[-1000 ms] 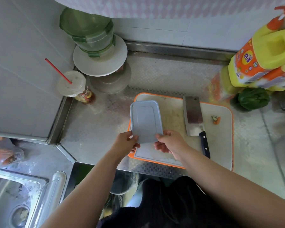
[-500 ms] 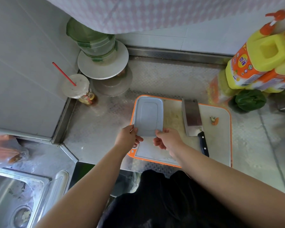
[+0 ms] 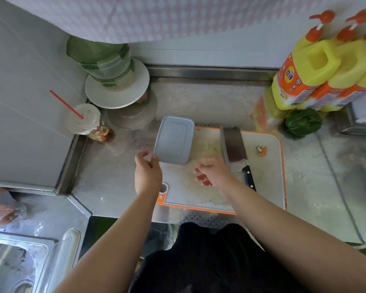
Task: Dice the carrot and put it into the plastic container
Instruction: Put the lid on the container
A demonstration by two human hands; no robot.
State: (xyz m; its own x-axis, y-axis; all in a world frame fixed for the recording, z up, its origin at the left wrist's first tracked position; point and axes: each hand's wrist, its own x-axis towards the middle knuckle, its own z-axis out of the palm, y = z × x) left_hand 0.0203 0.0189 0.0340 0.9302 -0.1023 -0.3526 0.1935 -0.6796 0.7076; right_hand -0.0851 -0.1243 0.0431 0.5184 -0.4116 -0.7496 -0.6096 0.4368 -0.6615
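**Container set down, hands let go**

The plastic container [image 3: 173, 140] lies lidded on the cutting board's [image 3: 266, 182] left end, keeping room beside the cleaver [image 3: 234, 144]; the left hand [image 3: 147, 172] touches its corner with relaxed fingers; the right hand [image 3: 212, 173] is released, holding nothing; earlier both held it; a carrot stub [image 3: 262, 151] remains on the board.

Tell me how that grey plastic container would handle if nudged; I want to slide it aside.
The container looks thin-walled and lidded, so probably light. It lies flat, half on the cutting board, half over its edge, so it may rock rather than tip. Smooth plastic on a steel counter likely slides easily.
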